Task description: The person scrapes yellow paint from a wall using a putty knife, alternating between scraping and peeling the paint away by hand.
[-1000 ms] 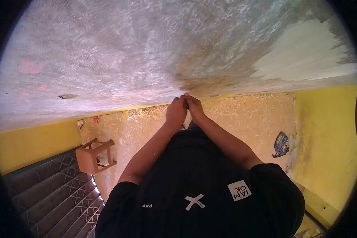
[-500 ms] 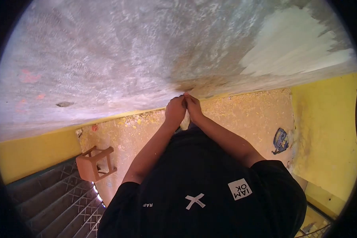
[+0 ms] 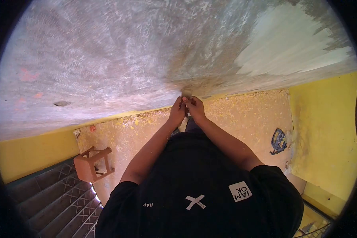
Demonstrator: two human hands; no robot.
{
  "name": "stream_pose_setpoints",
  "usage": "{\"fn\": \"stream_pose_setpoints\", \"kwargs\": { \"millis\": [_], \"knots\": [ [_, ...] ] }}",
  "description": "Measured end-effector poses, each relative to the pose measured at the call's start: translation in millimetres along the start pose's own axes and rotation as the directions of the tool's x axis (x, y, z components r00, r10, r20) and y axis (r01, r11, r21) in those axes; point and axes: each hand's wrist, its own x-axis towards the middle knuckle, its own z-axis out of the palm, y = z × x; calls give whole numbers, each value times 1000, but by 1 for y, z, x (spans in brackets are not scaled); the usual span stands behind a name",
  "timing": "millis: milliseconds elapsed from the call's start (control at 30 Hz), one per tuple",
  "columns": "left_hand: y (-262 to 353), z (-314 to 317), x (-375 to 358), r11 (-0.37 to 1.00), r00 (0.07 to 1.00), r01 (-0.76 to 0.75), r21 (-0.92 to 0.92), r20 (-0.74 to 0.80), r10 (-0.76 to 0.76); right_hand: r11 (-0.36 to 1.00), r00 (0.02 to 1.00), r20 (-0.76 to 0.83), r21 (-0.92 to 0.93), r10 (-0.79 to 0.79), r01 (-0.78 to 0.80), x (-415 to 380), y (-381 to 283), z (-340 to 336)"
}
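Observation:
Both hands meet near the middle of the view, close to the lower part of a grey, patchy wall (image 3: 119,51). My left hand (image 3: 177,113) has its fingers bent and pressed together. Beside it, touching or nearly so, my right hand (image 3: 196,108) is closed, thumb and fingers pinched. A small pale, roundish object (image 3: 187,93) shows just beyond the fingertips, against the wall; what it is cannot be made out. Whatever lies between the palms is hidden.
An orange-brown stool (image 3: 85,168) lies on the floor at the left, near a metal shutter or gate (image 3: 51,198). A blue bag-like item (image 3: 279,141) is on the flake-strewn floor (image 3: 242,119) at the right. Yellow walls (image 3: 325,119) rise on both sides.
The hands have shifted slightly, and their fingers are bent differently. The pale object at the fingertips shows more clearly now. The view has moved a little.

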Motion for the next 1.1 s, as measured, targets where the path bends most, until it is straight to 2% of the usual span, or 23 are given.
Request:
{"fn": "stream_pose_setpoints", "kwargs": {
  "millis": [33,100,133,200,333,400,533,600,733,800,900,933,1000,1033,1100],
  "knots": [
    [-12,-2,2,1000,1000,3,-2,-6,-3,1000,1000,6,-2,4,-4,-1,2,3],
    [-23,-3,3,970,999,-52,-237,-24,48,982,999,-15,184,51,-48,0,11,9],
    [-22,-4,1,970,998,-51,-238,-32,45,982,998,-8,182,55,-53,3,17,10],
    [-18,-7,-1,947,996,72,-312,-34,-87,998,997,-22,-18,-68,68,10,25,9],
    [-17,-5,4,939,997,76,-336,-7,-83,989,989,-40,-25,-143,143,12,20,10],
    [-17,5,9,920,987,35,-391,-129,-93,995,999,-53,103,-7,13,9,12,8],
    [-28,9,15,918,982,57,-392,-143,-122,984,995,-93,175,47,-30,14,12,5],
    [-38,10,22,949,982,-45,-311,-189,-15,990,996,-77,142,36,-25,20,18,2],
    [-30,21,22,928,969,-95,-359,-246,4,992,998,-38,118,53,-48,29,20,-5],
    [-25,22,24,933,956,-135,-333,-290,35,980,999,0,195,44,-43,31,20,-5],
    [-25,18,28,970,958,-54,-238,-286,-17,955,998,-20,290,65,-57,39,22,-3],
    [-28,16,29,970,959,-55,-236,-283,-14,955,998,-22,292,63,-54,39,23,-5],
    [-34,12,29,962,978,-53,-268,-209,-4,988,993,-88,143,73,-60,36,28,-11],
    [-30,14,27,963,978,-51,-264,-208,-5,987,993,-89,147,75,-61,38,38,-14],
    [-24,22,23,949,966,2,-315,-243,-82,902,907,52,103,417,-420,39,55,-19]
  ]
}}
